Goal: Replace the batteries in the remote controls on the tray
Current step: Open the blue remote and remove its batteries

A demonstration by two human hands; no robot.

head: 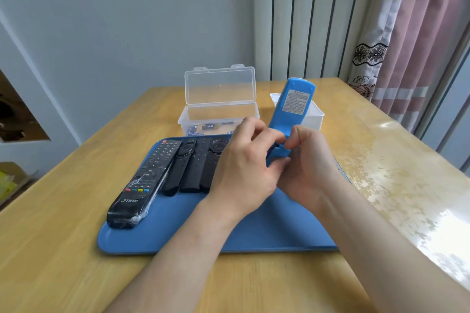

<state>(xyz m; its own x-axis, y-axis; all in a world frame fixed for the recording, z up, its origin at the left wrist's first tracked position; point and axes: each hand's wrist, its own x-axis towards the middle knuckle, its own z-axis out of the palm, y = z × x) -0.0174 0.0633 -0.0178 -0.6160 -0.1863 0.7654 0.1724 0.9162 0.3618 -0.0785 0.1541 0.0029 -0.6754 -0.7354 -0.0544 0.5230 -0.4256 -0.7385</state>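
Remote controls lie side by side on the blue tray [178, 234]: a large black remote [145, 183] in plastic wrap at the left and three slim black remotes [194, 168] next to it, their long axes running away from the person. One blue remote [290, 112] is lifted above the tray between both hands, back side toward the camera with its label showing, long axis steeply raised and its top end pointing up and away toward the white box [314, 115]. The left hand [244, 165] wraps its fingers around the lower end, while the right hand [307, 160] pinches at the same end, probably working the battery cover; the cover itself is hidden. From here the cover could spring free and drop, or the remote could twist out of the grip if the thumbs push too hard. Spare batteries [203, 128] sit in the open clear box [220, 107] on the bench [76, 185] behind the tray.
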